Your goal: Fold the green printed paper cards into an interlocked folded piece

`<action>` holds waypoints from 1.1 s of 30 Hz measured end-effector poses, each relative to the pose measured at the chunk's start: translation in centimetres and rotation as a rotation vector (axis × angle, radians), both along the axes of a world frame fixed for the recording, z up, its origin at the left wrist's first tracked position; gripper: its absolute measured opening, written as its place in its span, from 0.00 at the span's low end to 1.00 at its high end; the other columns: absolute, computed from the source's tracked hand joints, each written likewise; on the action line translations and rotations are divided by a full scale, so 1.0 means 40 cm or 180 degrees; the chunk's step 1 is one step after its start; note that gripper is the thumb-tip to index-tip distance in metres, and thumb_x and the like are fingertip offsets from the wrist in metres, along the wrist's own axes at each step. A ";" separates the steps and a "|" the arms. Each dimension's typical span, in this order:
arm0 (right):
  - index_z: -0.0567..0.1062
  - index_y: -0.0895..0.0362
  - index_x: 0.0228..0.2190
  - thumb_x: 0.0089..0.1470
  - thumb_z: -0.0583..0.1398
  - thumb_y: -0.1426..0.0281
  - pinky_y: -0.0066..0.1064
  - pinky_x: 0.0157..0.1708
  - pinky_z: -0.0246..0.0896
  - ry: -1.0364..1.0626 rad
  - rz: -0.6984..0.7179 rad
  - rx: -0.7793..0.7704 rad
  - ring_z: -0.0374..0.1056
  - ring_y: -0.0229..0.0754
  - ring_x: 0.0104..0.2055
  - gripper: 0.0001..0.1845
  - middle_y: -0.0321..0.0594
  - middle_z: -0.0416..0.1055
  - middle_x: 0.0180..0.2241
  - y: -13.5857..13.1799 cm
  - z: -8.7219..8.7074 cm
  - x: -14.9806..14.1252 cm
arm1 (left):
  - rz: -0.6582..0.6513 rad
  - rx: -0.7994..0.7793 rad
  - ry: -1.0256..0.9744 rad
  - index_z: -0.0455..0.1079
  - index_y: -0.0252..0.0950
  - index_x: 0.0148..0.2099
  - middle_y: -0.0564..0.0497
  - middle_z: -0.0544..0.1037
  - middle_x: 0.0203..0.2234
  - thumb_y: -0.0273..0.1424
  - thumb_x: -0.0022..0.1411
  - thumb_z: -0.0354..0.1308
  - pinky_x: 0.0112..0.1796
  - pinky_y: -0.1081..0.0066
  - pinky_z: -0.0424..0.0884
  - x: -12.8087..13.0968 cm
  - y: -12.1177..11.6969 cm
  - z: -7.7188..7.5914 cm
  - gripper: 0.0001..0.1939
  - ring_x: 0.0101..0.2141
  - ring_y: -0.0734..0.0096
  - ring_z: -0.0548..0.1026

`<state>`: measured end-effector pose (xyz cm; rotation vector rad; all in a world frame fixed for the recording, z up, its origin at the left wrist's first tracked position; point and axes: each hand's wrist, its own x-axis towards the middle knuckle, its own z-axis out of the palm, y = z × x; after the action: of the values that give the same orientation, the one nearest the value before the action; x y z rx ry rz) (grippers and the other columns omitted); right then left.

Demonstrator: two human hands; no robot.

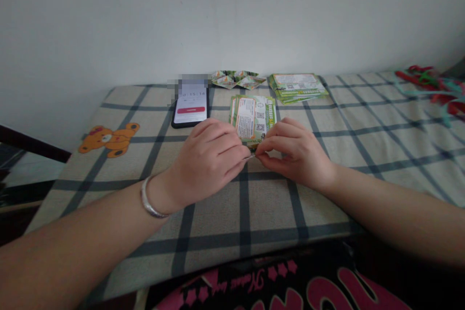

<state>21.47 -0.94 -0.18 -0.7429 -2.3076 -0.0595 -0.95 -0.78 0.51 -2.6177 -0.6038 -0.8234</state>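
My left hand (210, 160) and my right hand (294, 152) meet at the middle of a checked tablecloth (327, 193). Both are closed, their fingertips pinching a small folded paper slip (251, 157) between them; most of it is hidden by the fingers. Just behind the hands lies a small stack of green and white printed cards (252, 117), touching my fingertips. A silver bracelet (148, 201) sits on my left wrist.
A phone (191, 106) with a lit screen lies at the back left. Folded green paper pieces (238, 79) sit near the wall, with a larger card stack (297, 87) to their right. Red and teal strings (434, 87) lie at far right. A bear print (109, 139) marks the cloth.
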 end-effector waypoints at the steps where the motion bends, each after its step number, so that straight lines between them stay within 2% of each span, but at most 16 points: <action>1: 0.77 0.56 0.29 0.55 0.61 0.73 0.33 0.34 0.59 -0.0034 0.0003 0.0038 0.63 0.40 0.32 0.04 0.38 0.72 0.29 -0.001 0.000 -0.001 | -0.0010 -0.0001 -0.0012 0.72 0.36 0.36 0.50 0.77 0.31 0.28 0.63 0.58 0.44 0.59 0.69 0.002 -0.001 0.000 0.03 0.40 0.61 0.73; 6: 0.75 0.55 0.29 0.55 0.61 0.72 0.33 0.32 0.57 -0.0246 -0.0002 0.0277 0.62 0.40 0.31 0.03 0.37 0.71 0.29 -0.009 -0.002 -0.006 | -0.0009 -0.0054 -0.0053 0.70 0.37 0.34 0.52 0.77 0.31 0.28 0.64 0.58 0.46 0.60 0.68 0.012 -0.006 0.002 0.05 0.39 0.64 0.72; 9: 0.74 0.54 0.29 0.56 0.60 0.72 0.33 0.32 0.57 -0.0218 0.0006 0.0248 0.61 0.40 0.31 0.04 0.37 0.71 0.28 -0.011 -0.003 -0.006 | -0.0011 -0.0187 -0.0115 0.70 0.37 0.33 0.53 0.77 0.30 0.27 0.64 0.58 0.45 0.60 0.68 0.015 -0.005 0.002 0.05 0.39 0.64 0.73; 18: 0.74 0.54 0.28 0.53 0.60 0.75 0.33 0.33 0.58 -0.0123 0.0035 0.0066 0.62 0.39 0.31 0.05 0.36 0.71 0.28 -0.003 0.002 -0.009 | -0.0031 -0.0181 -0.0157 0.71 0.39 0.33 0.53 0.78 0.30 0.28 0.64 0.57 0.44 0.60 0.67 0.009 -0.001 -0.002 0.05 0.39 0.65 0.73; 33: 0.75 0.54 0.27 0.55 0.60 0.73 0.34 0.34 0.59 -0.0148 -0.0104 0.0116 0.64 0.40 0.31 0.06 0.36 0.73 0.27 -0.001 0.003 0.004 | -0.0031 -0.0279 -0.0246 0.73 0.39 0.34 0.54 0.79 0.30 0.27 0.62 0.60 0.41 0.61 0.68 0.002 0.000 0.003 0.03 0.39 0.64 0.74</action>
<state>21.61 -0.98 -0.07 -0.7681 -2.3321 -0.1345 -0.87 -0.78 0.62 -2.6796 -0.6626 -0.9248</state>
